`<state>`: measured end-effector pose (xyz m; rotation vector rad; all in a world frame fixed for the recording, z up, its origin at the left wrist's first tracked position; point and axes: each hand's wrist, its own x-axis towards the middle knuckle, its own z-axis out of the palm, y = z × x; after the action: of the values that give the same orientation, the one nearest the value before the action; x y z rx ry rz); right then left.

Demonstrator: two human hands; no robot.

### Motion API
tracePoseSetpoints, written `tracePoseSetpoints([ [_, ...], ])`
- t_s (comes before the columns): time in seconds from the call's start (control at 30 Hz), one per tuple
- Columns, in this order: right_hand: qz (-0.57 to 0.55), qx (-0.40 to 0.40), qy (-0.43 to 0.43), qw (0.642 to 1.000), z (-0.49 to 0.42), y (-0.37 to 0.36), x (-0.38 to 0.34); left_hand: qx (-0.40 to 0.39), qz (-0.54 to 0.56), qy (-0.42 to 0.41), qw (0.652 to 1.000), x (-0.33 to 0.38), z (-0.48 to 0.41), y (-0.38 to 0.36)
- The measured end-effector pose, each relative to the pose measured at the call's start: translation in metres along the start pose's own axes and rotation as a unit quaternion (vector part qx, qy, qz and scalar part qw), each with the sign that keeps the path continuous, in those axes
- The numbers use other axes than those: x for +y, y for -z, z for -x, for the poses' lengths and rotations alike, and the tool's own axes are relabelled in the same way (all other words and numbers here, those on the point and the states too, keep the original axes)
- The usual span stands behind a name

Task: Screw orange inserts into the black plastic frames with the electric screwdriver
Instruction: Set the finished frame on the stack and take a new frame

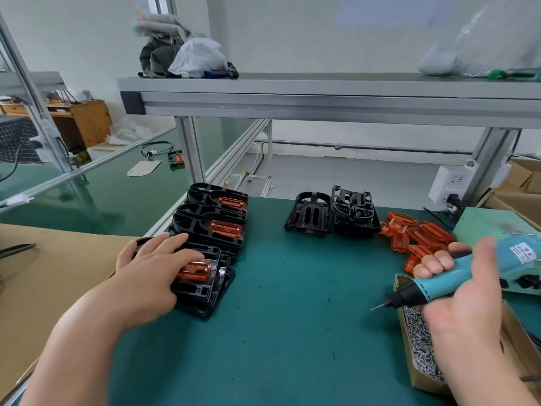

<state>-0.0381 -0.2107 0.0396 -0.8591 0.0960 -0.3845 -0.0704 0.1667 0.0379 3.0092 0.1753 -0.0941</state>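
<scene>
Right hand [459, 291] curled round electric screwdriver [417, 290], left hand [149, 268] flat atop nearest black frame [205, 294], touching its orange insert [196, 270].

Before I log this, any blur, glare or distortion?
Head view: right hand and screwdriver are motion-blurred; left hand on the black frames is sharper; soft even light, slight sheen on the orange insert; wide-angle stretch towards the edges.
</scene>
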Motion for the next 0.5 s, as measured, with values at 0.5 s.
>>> tracePoseSetpoints([
  [0.5,-0.103,0.003,-0.030,0.994,-0.059,0.048,0.031,0.071,0.310,-0.106,0.942,0.144,-0.047,-0.041],
])
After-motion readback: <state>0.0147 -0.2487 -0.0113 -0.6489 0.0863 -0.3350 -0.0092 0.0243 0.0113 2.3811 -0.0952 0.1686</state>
